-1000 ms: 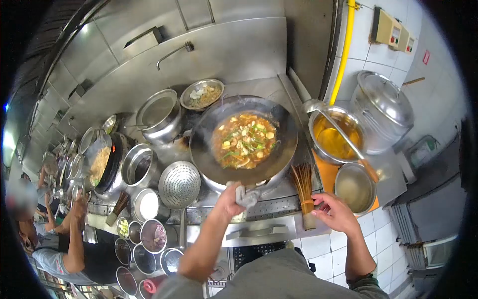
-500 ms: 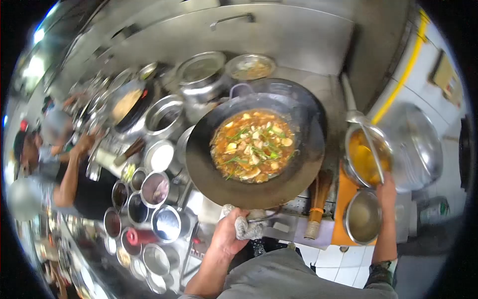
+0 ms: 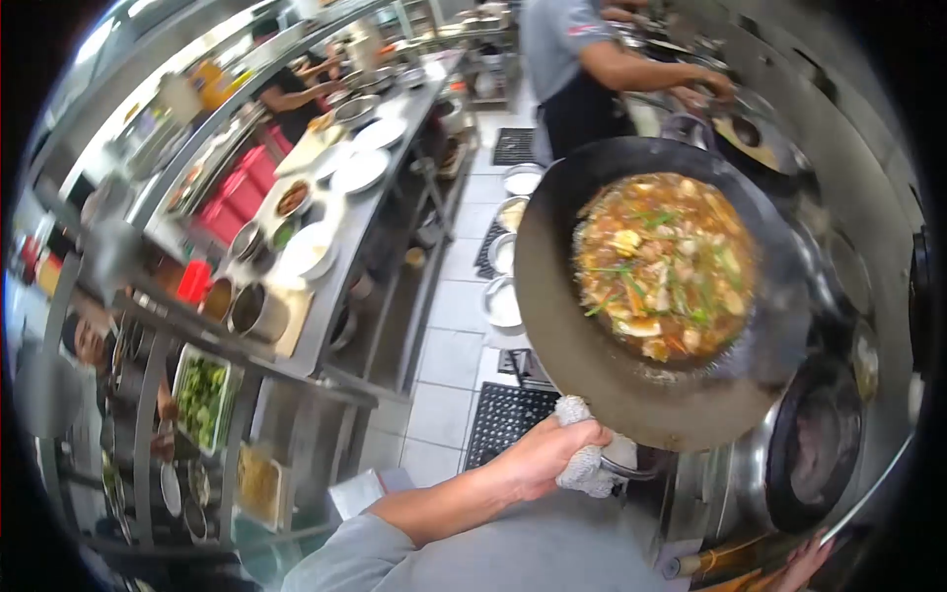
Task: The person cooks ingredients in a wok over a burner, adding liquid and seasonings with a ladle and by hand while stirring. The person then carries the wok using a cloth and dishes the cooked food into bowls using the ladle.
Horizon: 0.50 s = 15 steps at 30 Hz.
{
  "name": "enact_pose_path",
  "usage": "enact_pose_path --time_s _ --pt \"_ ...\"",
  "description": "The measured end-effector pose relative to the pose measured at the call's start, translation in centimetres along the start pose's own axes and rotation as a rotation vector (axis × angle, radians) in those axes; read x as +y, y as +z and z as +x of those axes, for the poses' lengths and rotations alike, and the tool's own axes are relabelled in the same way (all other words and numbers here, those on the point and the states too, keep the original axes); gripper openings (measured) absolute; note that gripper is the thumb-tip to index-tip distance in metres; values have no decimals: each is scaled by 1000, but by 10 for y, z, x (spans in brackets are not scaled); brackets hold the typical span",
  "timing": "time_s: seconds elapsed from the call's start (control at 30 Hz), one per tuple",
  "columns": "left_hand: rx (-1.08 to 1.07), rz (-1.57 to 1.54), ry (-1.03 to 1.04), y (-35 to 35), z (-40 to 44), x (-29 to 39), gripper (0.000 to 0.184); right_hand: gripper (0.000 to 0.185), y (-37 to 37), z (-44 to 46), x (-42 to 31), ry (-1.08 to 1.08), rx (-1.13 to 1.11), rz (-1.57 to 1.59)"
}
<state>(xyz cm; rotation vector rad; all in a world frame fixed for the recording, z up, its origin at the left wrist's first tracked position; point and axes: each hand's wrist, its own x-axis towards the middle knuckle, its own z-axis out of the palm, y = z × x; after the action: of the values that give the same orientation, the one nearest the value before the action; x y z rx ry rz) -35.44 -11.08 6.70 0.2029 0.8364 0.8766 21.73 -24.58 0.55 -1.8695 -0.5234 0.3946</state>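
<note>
A dark wok (image 3: 552, 326) is lifted and holds a reddish-brown saucy dish (image 3: 666, 266) with pale chunks and green strips. My left hand (image 3: 552, 456) is closed around the wok's near handle through a folded, pale cloth (image 3: 590, 469). At the lower right edge my right hand (image 3: 804, 564) shows only in part, its fingers around a long, thin metal handle (image 3: 878, 483). The head of that utensil cannot be made out. Beneath the wok's right side a black pan or burner well (image 3: 817, 434) shows.
A co-worker (image 3: 577, 74) in a dark apron works at the stove beyond the wok. Several white bowls (image 3: 501, 301) stand left of the wok. Across the tiled aisle (image 3: 434, 345) runs a steel counter (image 3: 395, 183) with plates (image 3: 361, 172). A tray of greens (image 3: 205, 400) sits lower left.
The view has swung left toward the aisle and counter. The wok has come up off the stove area in my left hand. My right hand now shows at the lower right edge.
</note>
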Motion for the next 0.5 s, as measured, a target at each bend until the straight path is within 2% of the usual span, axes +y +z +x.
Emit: enact_pose_path --time_s 0.03,0.07,0.1,0.13,0.2,0.23,0.3,0.37,0.4,0.5 --pt "66 3 68 -50 21 34 25 39 110 -10 -36 -105 -50 132" --pt "121 28 126 -71 18 34 26 34 158 -20 -50 -191 -69 198" --pt "178 -8 157 -76 -14 39 25 30 179 -33 -81 -285 -118 148" --pt "192 -25 184 -79 -35 30 25 28 194 -35 -96 -254 -402 306" --pt "386 -138 329 -82 -74 1 24 24 239 -84 -144 -323 -560 342" --pt "456 -125 349 -78 -97 -2 25 23 262 -106 -163 -288 -661 393" --pt "514 -216 437 -106 -106 -15 25 23 316 -118 -163 -231 -845 351" --pt "617 -325 533 -128 -118 -26 26 17 367 -174 -180 -186 -996 365" --pt "629 -342 547 -137 -123 -28 26 14 385 -198 -189 -220 -1178 324" --pt "695 -489 572 -163 -126 -41 27 14 437 -262 -199 -134 -1463 274"
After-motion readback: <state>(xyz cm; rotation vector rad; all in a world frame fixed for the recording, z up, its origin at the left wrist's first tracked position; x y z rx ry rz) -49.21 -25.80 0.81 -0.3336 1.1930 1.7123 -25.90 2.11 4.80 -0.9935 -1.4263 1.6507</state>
